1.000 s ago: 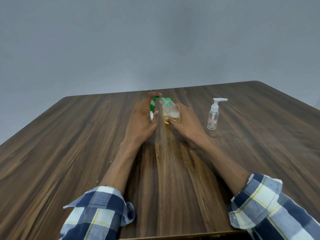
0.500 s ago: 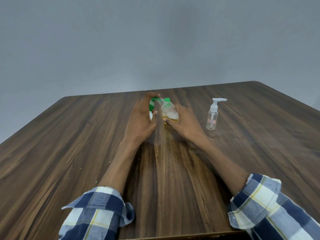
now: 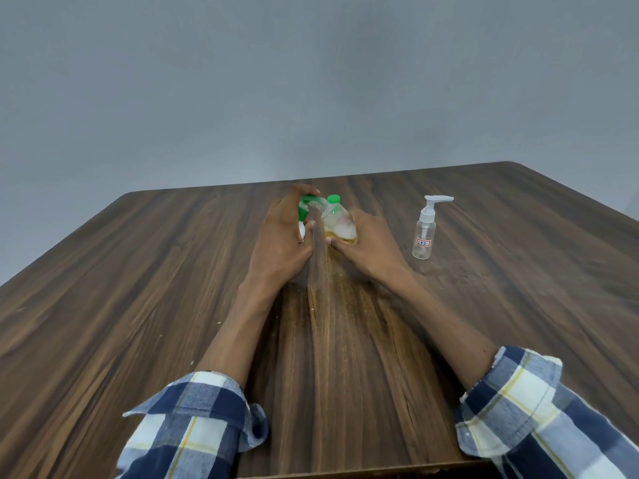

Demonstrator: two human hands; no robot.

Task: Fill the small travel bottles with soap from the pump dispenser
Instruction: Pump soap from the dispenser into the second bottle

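hiding most of the green pump dispenser [image 3: 304, 210], left hand [image 3: 281, 242] grips it.

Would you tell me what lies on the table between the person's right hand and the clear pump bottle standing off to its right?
Nothing: in the head view, only bare wooden table shows between the right hand and the clear pump bottle.

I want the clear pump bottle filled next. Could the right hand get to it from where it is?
Probably yes. The clear pump bottle stands alone on the table, just right of the right hand, with bare wood between. But that hand grips the small tilted bottle, so it must release it first.
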